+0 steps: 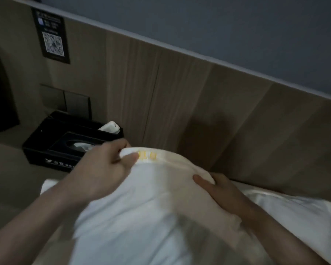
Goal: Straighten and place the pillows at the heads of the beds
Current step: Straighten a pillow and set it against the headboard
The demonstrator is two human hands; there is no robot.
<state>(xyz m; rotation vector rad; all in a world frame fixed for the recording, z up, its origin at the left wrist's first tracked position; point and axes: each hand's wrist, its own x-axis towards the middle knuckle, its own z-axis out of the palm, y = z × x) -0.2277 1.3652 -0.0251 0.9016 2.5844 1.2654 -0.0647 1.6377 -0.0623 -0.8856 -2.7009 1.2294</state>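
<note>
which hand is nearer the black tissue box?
Left. The left hand pinches the pillow at its top corner, right beside the black tissue box. The right hand holds the pillow's far side, away from the box.

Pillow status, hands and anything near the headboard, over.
Left hand pinches the pillow top edge; right hand grips its right side. Pillow raised before the headboard. Black tissue box sits left, apart.
</note>
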